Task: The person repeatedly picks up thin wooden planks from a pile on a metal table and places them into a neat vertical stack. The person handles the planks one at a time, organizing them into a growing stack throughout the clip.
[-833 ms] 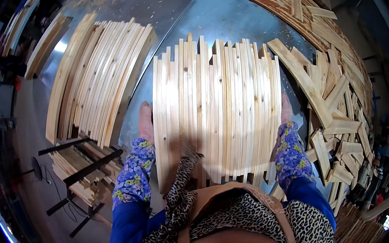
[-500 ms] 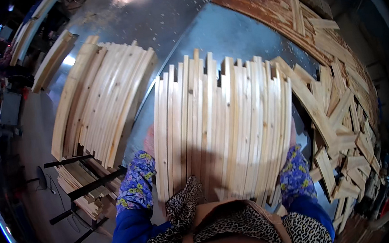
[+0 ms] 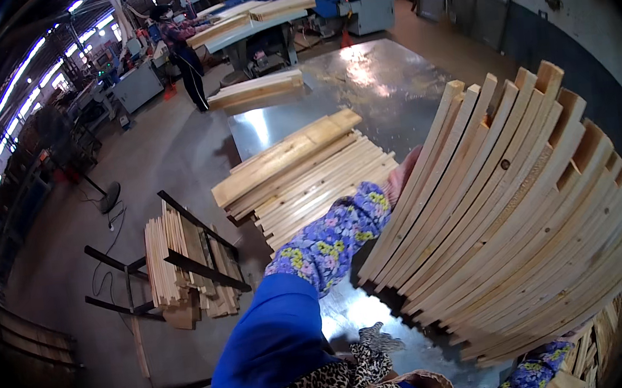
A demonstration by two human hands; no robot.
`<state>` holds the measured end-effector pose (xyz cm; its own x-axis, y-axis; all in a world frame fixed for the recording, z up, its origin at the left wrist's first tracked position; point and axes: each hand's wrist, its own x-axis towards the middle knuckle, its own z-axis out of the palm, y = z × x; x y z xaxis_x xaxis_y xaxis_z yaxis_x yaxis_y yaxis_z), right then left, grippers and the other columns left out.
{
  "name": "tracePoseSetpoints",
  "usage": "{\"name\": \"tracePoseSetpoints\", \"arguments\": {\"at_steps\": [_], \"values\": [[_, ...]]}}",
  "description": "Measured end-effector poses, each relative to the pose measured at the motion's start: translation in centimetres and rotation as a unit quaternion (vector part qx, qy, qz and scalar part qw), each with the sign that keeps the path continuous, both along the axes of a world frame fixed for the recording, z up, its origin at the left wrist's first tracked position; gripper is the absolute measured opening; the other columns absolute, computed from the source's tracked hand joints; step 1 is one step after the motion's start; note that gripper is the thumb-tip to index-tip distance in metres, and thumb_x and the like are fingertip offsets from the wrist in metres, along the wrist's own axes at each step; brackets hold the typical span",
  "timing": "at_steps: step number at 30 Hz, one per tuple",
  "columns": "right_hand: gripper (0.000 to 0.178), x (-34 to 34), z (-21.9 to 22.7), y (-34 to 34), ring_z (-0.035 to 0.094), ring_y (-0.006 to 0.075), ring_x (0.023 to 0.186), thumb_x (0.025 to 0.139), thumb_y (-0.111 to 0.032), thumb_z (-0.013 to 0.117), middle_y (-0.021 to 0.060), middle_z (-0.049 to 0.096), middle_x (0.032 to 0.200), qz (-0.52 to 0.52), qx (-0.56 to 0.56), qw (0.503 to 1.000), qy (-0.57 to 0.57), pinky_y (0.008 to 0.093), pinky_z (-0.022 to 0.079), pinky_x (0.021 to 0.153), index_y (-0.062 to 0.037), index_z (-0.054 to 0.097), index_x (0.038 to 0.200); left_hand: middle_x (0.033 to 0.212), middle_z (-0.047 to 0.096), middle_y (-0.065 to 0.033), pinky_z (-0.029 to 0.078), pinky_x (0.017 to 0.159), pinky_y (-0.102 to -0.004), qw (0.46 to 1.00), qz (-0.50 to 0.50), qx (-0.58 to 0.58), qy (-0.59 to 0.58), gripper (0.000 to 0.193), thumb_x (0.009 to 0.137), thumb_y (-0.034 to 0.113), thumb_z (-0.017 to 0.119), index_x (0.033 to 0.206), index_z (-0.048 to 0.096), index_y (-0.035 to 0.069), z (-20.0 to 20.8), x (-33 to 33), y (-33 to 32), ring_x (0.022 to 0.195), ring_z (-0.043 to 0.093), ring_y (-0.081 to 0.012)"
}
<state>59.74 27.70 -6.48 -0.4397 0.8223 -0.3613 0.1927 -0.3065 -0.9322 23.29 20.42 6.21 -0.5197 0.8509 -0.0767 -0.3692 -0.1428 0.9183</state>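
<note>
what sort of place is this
Most likely a woodworking workshop or factory: there's a large bundle of wooden strips up close, another stack of strips on a metal table, and blue machinery at the back.

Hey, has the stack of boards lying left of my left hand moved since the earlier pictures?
No. The stack of boards lies by the same edge of the metal table as before; it only seems shifted because the view turned.

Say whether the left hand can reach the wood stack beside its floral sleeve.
Probably not until freed: the left hand is against the side of the large wood bundle, though the wood stack lies close.
</note>
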Motion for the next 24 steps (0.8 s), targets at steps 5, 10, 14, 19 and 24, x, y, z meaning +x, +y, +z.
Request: {"name": "tracePoseSetpoints", "arguments": {"at_steps": [5, 10, 14, 19, 24], "values": [[0.051, 0.0, -1.0, 0.8, 0.074, 0.0330, 0.122, 0.113, -0.043, 0.056, 0.0176, 0.074, 0.137, 0.020, 0.049, 0.996, -0.077, 0.0462, 0.063, 0.102, -0.0043, 0.066, 0.144, 0.135, 0.074, -0.0133, 0.059, 0.106, -0.0438, 1.000, -0.005, -0.001, 0.023, 0.052, 0.110, 0.043, 0.065, 0.147, 0.066, 0.006, 2.8, -2.6, 0.7, 0.121, 0.070, -0.0275], [0.049, 3.3, 0.5, -0.2, 0.074, 0.0318, 0.121, 0.114, -0.041, 0.055, 0.0175, 0.075, 0.135, -0.007, 0.091, 0.984, -0.153, 0.0452, 0.063, 0.100, -0.0034, 0.067, 0.142, 0.138, 0.072, -0.0137, 0.058, 0.108, -0.0427, 0.999, -0.042, -0.002, 0.020, 0.052, 0.111, 0.042, 0.064, 0.148, 0.064, 0.005, 3.8, -4.8, -3.1, 0.124, 0.069, -0.0275], [0.047, 9.6, -3.5, -5.9, 0.075, 0.0309, 0.119, 0.114, -0.040, 0.055, 0.0174, 0.075, 0.133, -0.017, 0.089, 0.977, -0.191, 0.0444, 0.064, 0.099, -0.0026, 0.067, 0.141, 0.140, 0.071, -0.0140, 0.057, 0.110, -0.0419, 0.997, -0.066, -0.036, 0.011, 0.052, 0.112, 0.041, 0.064, 0.149, 0.063, 0.005, -2.4, -5.6, -10.3, 0.125, 0.067, -0.0274], [0.045, 16.1, -8.7, -12.8, 0.075, 0.0297, 0.118, 0.115, -0.038, 0.055, 0.0173, 0.076, 0.131, -0.001, 0.063, 0.982, -0.178, 0.0434, 0.064, 0.097, -0.0017, 0.068, 0.139, 0.143, 0.069, -0.0144, 0.056, 0.112, -0.0409, 0.993, -0.077, -0.079, 0.031, 0.053, 0.113, 0.041, 0.063, 0.151, 0.061, 0.004, -6.2, -6.9, -15.7, 0.128, 0.066, -0.0273], [0.044, 15.0, -12.5, -15.8, 0.076, 0.0286, 0.116, 0.116, -0.037, 0.055, 0.0172, 0.077, 0.128, -0.047, 0.044, 0.996, -0.066, 0.0425, 0.064, 0.096, -0.0008, 0.069, 0.136, 0.164, 0.053, -0.0184, 0.041, 0.128, -0.0419, 0.968, -0.093, -0.205, 0.112, 0.079, 0.110, 0.044, 0.064, 0.169, 0.037, -0.002, -13.5, -7.6, -20.5, 0.146, 0.055, -0.0284]]}}
